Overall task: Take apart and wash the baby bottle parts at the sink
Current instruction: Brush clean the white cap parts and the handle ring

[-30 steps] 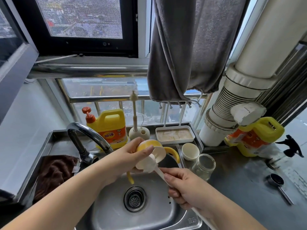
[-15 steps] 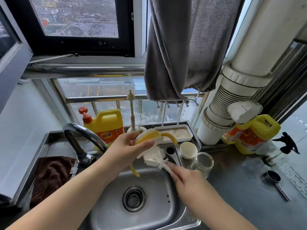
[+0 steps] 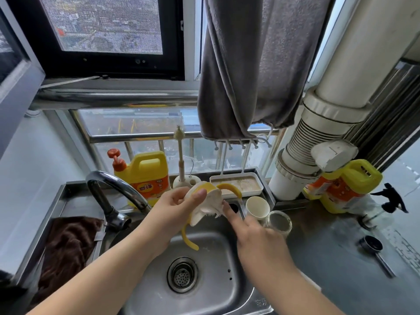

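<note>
1. Sink (image 3: pixel 145 298), nearest, basin with drain strainer (image 3: pixel 182 274) below the hands.
2. Right hand (image 3: pixel 259 242), curled around a brush handle, forefinger extended; white brush head (image 3: pixel 210 206) pushed into the part.
3. Left hand (image 3: pixel 175 209), thumb and fingers clamped around the yellow handled collar (image 3: pixel 204 188), held above the basin.
4. Step in hand: scrubbing the collar's interior. Next, judged: rotating the collar against the bristles, then rinsing at the faucet (image 3: pixel 118 185).
5. Farther back: glass bottle body (image 3: pixel 278 222), white cup (image 3: pixel 258 206), detergent jug (image 3: pixel 147 176).

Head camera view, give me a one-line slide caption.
Left hand holds yellow-handled bottle collar over sink; right hand scrubs it with brush.
</note>
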The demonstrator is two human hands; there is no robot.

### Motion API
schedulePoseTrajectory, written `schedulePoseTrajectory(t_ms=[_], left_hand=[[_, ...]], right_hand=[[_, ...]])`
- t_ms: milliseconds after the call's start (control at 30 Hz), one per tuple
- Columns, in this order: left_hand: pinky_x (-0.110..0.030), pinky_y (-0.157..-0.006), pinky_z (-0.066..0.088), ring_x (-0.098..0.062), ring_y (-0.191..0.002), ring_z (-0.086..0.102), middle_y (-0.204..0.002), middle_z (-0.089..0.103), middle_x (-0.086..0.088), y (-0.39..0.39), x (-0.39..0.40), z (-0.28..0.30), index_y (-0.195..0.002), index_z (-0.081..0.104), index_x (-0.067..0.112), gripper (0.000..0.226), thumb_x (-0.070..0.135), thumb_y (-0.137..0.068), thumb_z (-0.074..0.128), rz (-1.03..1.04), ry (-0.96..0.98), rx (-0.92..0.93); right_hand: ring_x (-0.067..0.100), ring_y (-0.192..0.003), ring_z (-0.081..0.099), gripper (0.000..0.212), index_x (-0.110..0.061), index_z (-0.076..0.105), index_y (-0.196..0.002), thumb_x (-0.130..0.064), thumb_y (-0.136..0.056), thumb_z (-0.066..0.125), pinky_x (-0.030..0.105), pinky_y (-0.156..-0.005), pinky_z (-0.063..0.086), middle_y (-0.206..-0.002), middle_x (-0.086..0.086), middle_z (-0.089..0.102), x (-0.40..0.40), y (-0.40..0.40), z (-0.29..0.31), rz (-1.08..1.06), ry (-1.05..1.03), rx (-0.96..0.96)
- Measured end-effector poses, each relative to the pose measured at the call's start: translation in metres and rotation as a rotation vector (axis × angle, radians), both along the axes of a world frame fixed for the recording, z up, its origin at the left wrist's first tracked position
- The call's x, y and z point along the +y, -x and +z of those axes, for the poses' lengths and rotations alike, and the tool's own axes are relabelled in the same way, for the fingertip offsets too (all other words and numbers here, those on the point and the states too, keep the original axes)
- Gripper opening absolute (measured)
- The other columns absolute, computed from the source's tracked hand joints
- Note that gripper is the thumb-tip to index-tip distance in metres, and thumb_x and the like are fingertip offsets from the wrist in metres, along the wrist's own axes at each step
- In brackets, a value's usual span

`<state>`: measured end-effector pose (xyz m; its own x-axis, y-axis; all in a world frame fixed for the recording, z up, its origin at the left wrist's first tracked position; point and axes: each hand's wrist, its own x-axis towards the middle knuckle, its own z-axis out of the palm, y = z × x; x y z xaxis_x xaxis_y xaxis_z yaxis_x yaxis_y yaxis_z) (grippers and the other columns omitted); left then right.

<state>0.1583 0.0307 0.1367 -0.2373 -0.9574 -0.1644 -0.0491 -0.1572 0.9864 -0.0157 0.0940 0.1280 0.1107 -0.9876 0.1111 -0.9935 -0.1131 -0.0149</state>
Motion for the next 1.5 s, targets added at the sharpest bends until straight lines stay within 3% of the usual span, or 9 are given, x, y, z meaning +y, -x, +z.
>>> schedulePoseTrajectory(t_ms=[100, 300, 467, 600, 767, 967, 1233, 1367, 1500], left_hand=[[-0.038, -0.074, 0.036, -0.026, -0.077, 0.053, -0.085, 0.061, -0.027, -0.001, 0.003, -0.001, -0.096, 0.062, -0.003, 0.072, 0.063, -0.068, 0.071, -0.022, 0.055, 0.047], [-0.040, -0.070, 0.036, -0.025, -0.074, 0.050, -0.080, 0.056, -0.020, -0.008, 0.003, 0.002, -0.096, 0.060, -0.001, 0.065, 0.055, -0.066, 0.071, -0.063, 0.113, 0.074], [-0.040, -0.079, 0.041, -0.029, -0.085, 0.059, -0.099, 0.063, -0.028, -0.006, 0.000, -0.001, -0.104, 0.060, 0.002, 0.070, 0.060, -0.067, 0.072, -0.040, 0.049, 0.046], [-0.033, -0.075, 0.046, -0.021, -0.080, 0.063, -0.083, 0.070, -0.006, -0.003, -0.005, 0.000, -0.097, 0.065, 0.009, 0.049, 0.051, -0.072, 0.064, -0.023, -0.016, 0.016], [-0.036, -0.078, 0.051, -0.022, -0.084, 0.067, -0.085, 0.073, -0.005, 0.000, -0.004, 0.005, -0.095, 0.066, 0.012, 0.042, 0.047, -0.073, 0.065, -0.053, 0.030, 0.026], [-0.029, -0.068, 0.044, -0.017, -0.072, 0.057, -0.076, 0.063, -0.008, -0.006, -0.004, 0.002, -0.081, 0.066, 0.021, 0.023, 0.045, -0.079, 0.067, -0.089, 0.082, 0.080], [-0.036, -0.077, 0.046, -0.023, -0.082, 0.060, -0.088, 0.067, -0.012, -0.008, -0.009, 0.002, -0.099, 0.066, 0.011, 0.048, 0.051, -0.072, 0.060, -0.062, 0.000, 0.003], [-0.043, -0.084, 0.051, -0.028, -0.083, 0.064, -0.090, 0.069, -0.015, -0.006, -0.006, 0.003, -0.099, 0.066, 0.010, 0.051, 0.052, -0.071, 0.061, -0.074, 0.010, -0.021], [-0.050, -0.080, 0.049, -0.035, -0.082, 0.061, -0.095, 0.061, -0.031, -0.006, -0.001, -0.004, -0.099, 0.062, 0.002, 0.072, 0.066, -0.068, 0.069, -0.076, 0.073, -0.015]], right_hand=[[0.021, -0.095, 0.061, 0.057, -0.051, 0.021, -0.144, -0.021, -0.099, 0.038, 0.031, -0.079, 0.047, -0.107, -0.001, 0.062, 0.000, -0.007, -0.002, -0.041, -0.230, -0.489], [0.004, -0.039, 0.024, 0.026, -0.040, 0.058, -0.113, -0.025, -0.102, 0.041, 0.013, -0.037, 0.019, -0.046, -0.008, 0.029, -0.002, -0.010, 0.010, -0.253, -0.852, -1.473], [0.020, -0.090, 0.064, 0.042, -0.050, 0.042, -0.135, -0.028, -0.100, 0.043, 0.029, -0.073, 0.049, -0.099, -0.005, 0.067, -0.012, -0.001, 0.004, -0.027, -0.400, -0.636], [0.023, -0.045, 0.055, 0.064, -0.026, 0.062, -0.126, 0.000, -0.067, 0.058, 0.028, -0.035, 0.040, -0.068, 0.001, 0.054, -0.011, 0.009, -0.005, 0.083, 0.274, 0.013], [0.024, -0.075, 0.064, 0.064, -0.040, 0.039, -0.141, -0.008, -0.088, 0.053, 0.034, -0.060, 0.050, -0.092, 0.002, 0.060, -0.010, -0.006, -0.004, -0.004, 0.024, -0.119], [0.006, -0.042, 0.029, 0.029, -0.032, 0.061, -0.121, -0.017, -0.100, 0.045, 0.016, -0.036, 0.024, -0.056, -0.003, 0.040, -0.010, -0.008, 0.006, -0.278, -0.807, -1.602], [0.023, -0.049, 0.055, 0.060, -0.028, 0.060, -0.128, -0.003, -0.073, 0.059, 0.030, -0.040, 0.042, -0.070, 0.002, 0.057, -0.021, 0.016, -0.001, 0.107, 0.269, 0.059], [0.027, -0.062, 0.061, 0.066, -0.034, 0.050, -0.135, -0.004, -0.078, 0.058, 0.035, -0.049, 0.047, -0.081, 0.003, 0.059, -0.019, 0.008, 0.001, 0.042, 0.152, -0.002], [0.014, -0.091, 0.064, 0.040, -0.046, 0.050, -0.130, -0.024, -0.097, 0.045, 0.029, -0.078, 0.051, -0.099, -0.007, 0.069, -0.018, -0.001, -0.003, -0.100, -0.385, -0.734]])
